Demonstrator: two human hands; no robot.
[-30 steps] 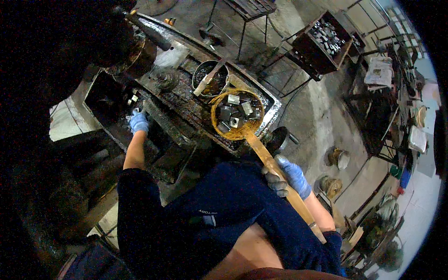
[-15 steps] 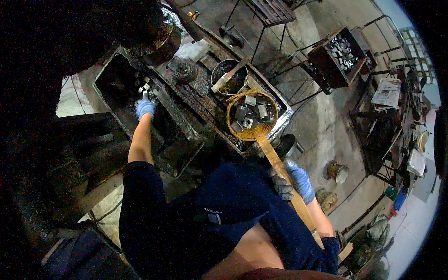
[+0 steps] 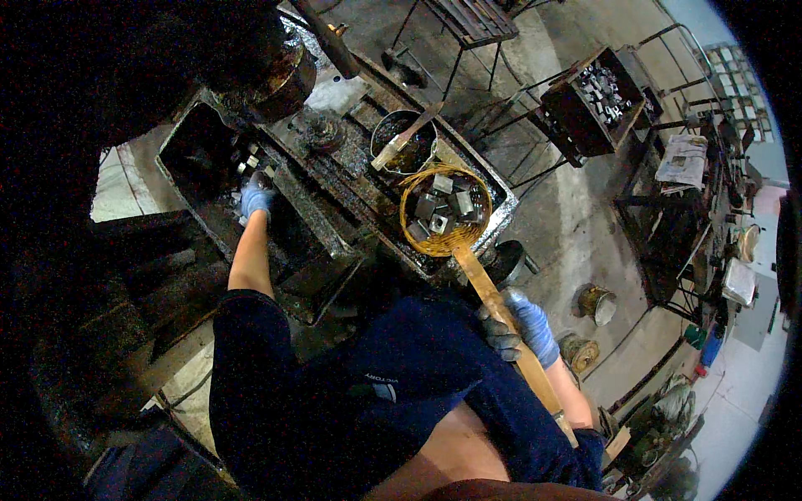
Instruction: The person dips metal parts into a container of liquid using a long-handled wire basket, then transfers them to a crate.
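We see R hand (image 3: 535, 328) clamped round the wooden handle (image 3: 479, 278) of the block-laden yellow basket (image 3: 436, 245), L hand (image 3: 257, 199) by loose metal blocks (image 3: 253, 160) in the dark trough (image 3: 313, 213) (pinched or not, can't tell): prob. a pick-up step, next move needing a firm pinch & steady basket.

A slatted stand (image 3: 478, 20) and a can (image 3: 596, 304) rest on the floor (image 3: 551, 242), and papers (image 3: 682, 161), perhaps newspaper, lie on a bench (image 3: 642, 201).
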